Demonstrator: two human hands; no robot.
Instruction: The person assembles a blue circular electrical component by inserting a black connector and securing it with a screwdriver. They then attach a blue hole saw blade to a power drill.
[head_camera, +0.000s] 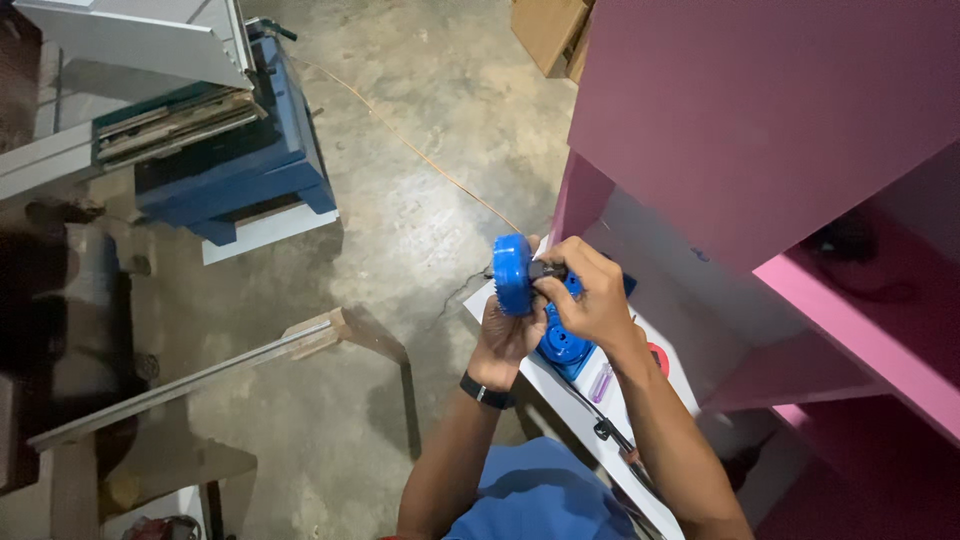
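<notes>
We have a blue hole-saw cup (513, 274) raised in front of us, above the white board (560, 400) that lies along the foot of the pink cabinet (760, 120). Our left hand (507, 335) comes up from below, its fingers curled around the cup's lower side and rear. Our right hand (588, 290) reaches over from the right with its fingertips pinched narrowly on the dark shank (545, 269) that sticks out of the cup's back. Both grips are closed and working against each other, one steadying and one at the shank.

How far along is the job? The two parts are already together, or at least touching. Whether the shank is seated tight or loose, or is being turned in or out, we cannot tell. No drill shows anywhere near, so we judge the fitting work still in hand, not finished.

Just below our hands a blue case (566, 348) lies on the white board with more round blue pieces in it (apparently other sizes of the same set). A small red round object (658, 358) and a pale lilac piece (601, 383) rest beside it. A thin black cable (610, 432) runs along the board toward us. To the left, well apart on the concrete floor (420, 200), stands a blue machine (235, 160).
</notes>
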